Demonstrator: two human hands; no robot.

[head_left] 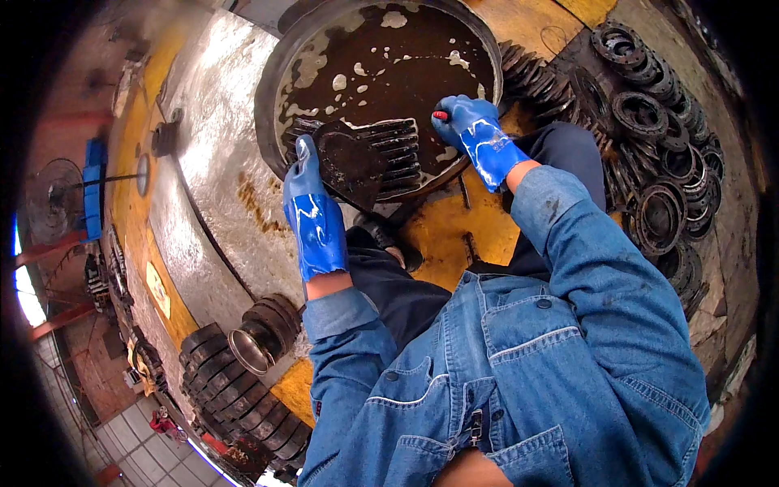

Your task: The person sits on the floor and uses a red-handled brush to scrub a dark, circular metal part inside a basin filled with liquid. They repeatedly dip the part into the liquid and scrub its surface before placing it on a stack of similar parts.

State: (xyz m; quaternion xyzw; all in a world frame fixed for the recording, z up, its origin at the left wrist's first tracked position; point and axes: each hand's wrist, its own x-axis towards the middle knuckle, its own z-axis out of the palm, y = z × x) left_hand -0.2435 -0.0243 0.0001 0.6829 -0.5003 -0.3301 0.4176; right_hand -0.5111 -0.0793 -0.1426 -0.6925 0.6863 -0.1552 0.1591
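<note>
My left hand (305, 174), in a blue rubber glove, grips the left side of a dark, greasy metal part (353, 162) with a row of ridges or fins along its right. The part is tilted over the near rim of a large round tub (266, 105) of brown liquid. My right hand (471, 122), gloved the same way, is closed in a fist above the tub's right rim. From the fist pokes the red end (440, 116) of a handle; the rest of that tool is hidden by the glove.
Stacked dark metal rings (661, 215) cover the floor to the right. A fan of thin dark plates (535, 85) lies beside the tub. Left of my legs stand a row of thick dark discs (243, 394) and a shiny-rimmed cylinder (253, 349). A pedestal fan (61, 199) stands far left.
</note>
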